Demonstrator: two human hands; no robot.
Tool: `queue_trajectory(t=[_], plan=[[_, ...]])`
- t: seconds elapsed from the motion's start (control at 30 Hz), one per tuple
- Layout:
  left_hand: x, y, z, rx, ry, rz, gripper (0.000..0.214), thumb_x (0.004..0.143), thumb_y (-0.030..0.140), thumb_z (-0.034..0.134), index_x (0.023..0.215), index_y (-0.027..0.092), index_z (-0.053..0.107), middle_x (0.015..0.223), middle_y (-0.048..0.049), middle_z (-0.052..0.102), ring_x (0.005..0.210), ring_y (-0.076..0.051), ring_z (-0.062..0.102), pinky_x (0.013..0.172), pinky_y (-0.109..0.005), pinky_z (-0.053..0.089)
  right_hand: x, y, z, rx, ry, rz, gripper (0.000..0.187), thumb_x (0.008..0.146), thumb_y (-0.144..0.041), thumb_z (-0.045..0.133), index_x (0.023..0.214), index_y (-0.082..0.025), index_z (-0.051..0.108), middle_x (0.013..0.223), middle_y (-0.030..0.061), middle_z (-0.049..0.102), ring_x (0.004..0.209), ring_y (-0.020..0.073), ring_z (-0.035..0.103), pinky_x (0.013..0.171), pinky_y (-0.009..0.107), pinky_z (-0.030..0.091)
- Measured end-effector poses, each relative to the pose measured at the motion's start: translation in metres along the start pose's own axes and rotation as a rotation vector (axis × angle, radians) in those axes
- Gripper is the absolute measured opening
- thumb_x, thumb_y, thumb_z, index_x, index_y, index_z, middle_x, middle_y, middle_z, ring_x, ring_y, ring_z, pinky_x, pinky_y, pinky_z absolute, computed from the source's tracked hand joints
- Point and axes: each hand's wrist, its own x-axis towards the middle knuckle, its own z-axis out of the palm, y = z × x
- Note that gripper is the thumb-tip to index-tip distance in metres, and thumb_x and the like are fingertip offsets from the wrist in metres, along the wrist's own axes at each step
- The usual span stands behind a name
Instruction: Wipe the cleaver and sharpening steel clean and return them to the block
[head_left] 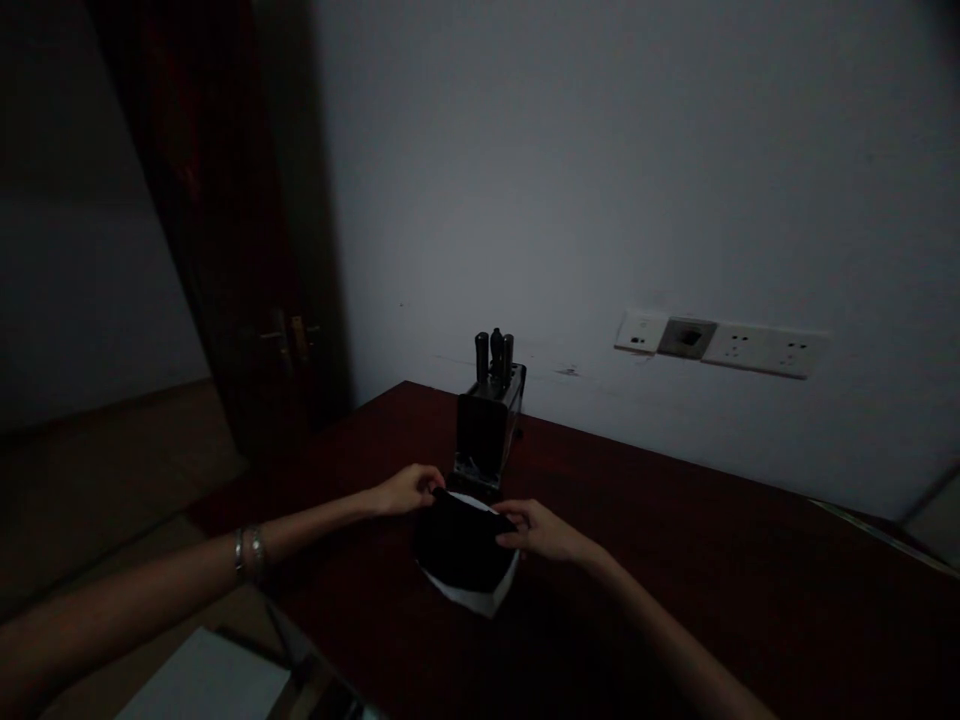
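Note:
A black cloth (463, 545) lies on the dark red table, with white material (480, 603) showing along its front edge and at the back; in this dim light I cannot tell its exact kind. My left hand (409, 489) pinches its back left corner between thumb and fingers. At the back right edge, my right hand (538, 531) is closed on the cloth, thumb toward me. Just behind the cloth stands a dark knife block (484, 430), several black knife handles (495, 355) sticking up from its top.
The table (675, 560) runs back to a pale wall (525, 200) with a row of sockets (720, 343). A dark door (225, 250) with a metal handle is at the left. Below the table's left edge is a flat pale surface (206, 680).

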Motion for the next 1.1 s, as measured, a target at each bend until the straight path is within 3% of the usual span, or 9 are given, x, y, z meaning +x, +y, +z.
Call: queue_trajectory(t=[0.1, 0.23, 0.3, 0.43, 0.6, 0.7, 0.8, 1.0, 1.1], plan=[[-0.01, -0.021, -0.016, 0.201, 0.049, 0.027, 0.027, 0.063, 0.011, 0.048, 0.089, 0.014, 0.056, 0.076, 0.0016, 0.055, 0.07, -0.011, 0.051, 0.061, -0.02, 0.04, 0.023, -0.007, 0.026, -0.081, 0.016, -0.029, 0.045, 0.069, -0.018, 0.058, 0.114, -0.016, 0.054, 0.081, 0.0022, 0.064, 0.065, 0.0144, 0.059, 0.054, 0.025, 0.047], [-0.014, -0.039, -0.026, 0.362, 0.082, 0.06, 0.033, 0.062, 0.007, 0.047, 0.092, 0.016, 0.056, 0.087, -0.0009, 0.057, 0.081, -0.015, 0.052, 0.072, -0.024, 0.042, 0.034, -0.013, 0.044, -0.222, 0.092, -0.167, 0.047, 0.066, -0.012, 0.059, 0.113, -0.016, 0.056, 0.103, 0.0075, 0.063, 0.094, 0.0217, 0.057, 0.083, 0.033, 0.044], [-0.015, -0.042, -0.025, 0.415, 0.097, 0.071, 0.034, 0.062, 0.006, 0.048, 0.093, 0.016, 0.056, 0.092, -0.003, 0.056, 0.087, -0.017, 0.051, 0.079, -0.027, 0.041, 0.034, -0.012, 0.047, -0.332, 0.156, -0.208, 0.049, 0.068, -0.015, 0.059, 0.118, -0.015, 0.054, 0.114, 0.011, 0.057, 0.105, 0.0241, 0.052, 0.092, 0.036, 0.039], [-0.022, -0.032, -0.008, 0.711, 0.136, 0.164, 0.034, 0.07, 0.009, 0.049, 0.103, 0.018, 0.054, 0.108, -0.0085, 0.051, 0.1, -0.023, 0.047, 0.09, -0.036, 0.036, 0.03, -0.005, 0.048, -0.427, 0.208, -0.222, 0.051, 0.073, -0.018, 0.057, 0.123, -0.015, 0.049, 0.117, 0.0127, 0.053, 0.106, 0.0234, 0.052, 0.093, 0.034, 0.038], [-0.036, -0.015, 0.032, 0.811, -0.034, 0.391, 0.045, 0.083, 0.032, 0.047, 0.127, 0.023, 0.042, 0.137, -0.0107, 0.035, 0.126, -0.029, 0.029, 0.103, -0.044, 0.022, 0.024, 0.005, 0.041, -0.435, 0.281, -0.259, 0.038, 0.079, -0.025, 0.052, 0.117, -0.019, 0.054, 0.112, 0.0102, 0.054, 0.102, 0.0218, 0.054, 0.091, 0.034, 0.04], [-0.04, -0.013, 0.047, 0.786, -0.162, 0.373, 0.06, 0.084, 0.047, 0.041, 0.138, 0.026, 0.025, 0.146, -0.0128, 0.02, 0.132, -0.035, 0.016, 0.103, -0.053, 0.016, 0.022, 0.012, 0.03, -0.384, 0.396, -0.232, 0.03, 0.082, -0.033, 0.049, 0.105, -0.018, 0.06, 0.101, 0.0098, 0.058, 0.088, 0.0211, 0.057, 0.082, 0.034, 0.045], [-0.039, -0.014, 0.049, 0.738, -0.206, 0.323, 0.058, 0.087, 0.05, 0.035, 0.139, 0.028, 0.021, 0.147, -0.0128, 0.015, 0.132, -0.036, 0.014, 0.101, -0.056, 0.015, 0.02, 0.021, 0.013, -0.279, 0.522, -0.203, 0.029, 0.082, -0.034, 0.047, 0.099, -0.016, 0.062, 0.094, 0.0098, 0.06, 0.078, 0.0198, 0.057, 0.077, 0.035, 0.046], [-0.023, -0.012, 0.035, 0.636, -0.008, 0.366, 0.038, 0.09, 0.035, 0.035, 0.126, 0.029, 0.044, 0.144, -0.0064, 0.027, 0.131, -0.027, 0.021, 0.105, -0.048, 0.02, 0.02, 0.046, -0.015, -0.14, 0.631, -0.135, 0.041, 0.082, -0.037, 0.045, 0.112, -0.011, 0.055, 0.107, 0.0143, 0.058, 0.09, 0.0219, 0.058, 0.084, 0.037, 0.044], [-0.006, -0.018, 0.031, 0.516, 0.135, 0.378, 0.036, 0.089, 0.03, 0.036, 0.124, 0.025, 0.045, 0.138, -0.0058, 0.037, 0.128, -0.021, 0.029, 0.106, -0.041, 0.023, 0.025, 0.051, -0.018, -0.067, 0.613, -0.128, 0.049, 0.081, -0.038, 0.047, 0.122, -0.011, 0.048, 0.114, 0.0148, 0.056, 0.091, 0.0218, 0.059, 0.083, 0.038, 0.046]])
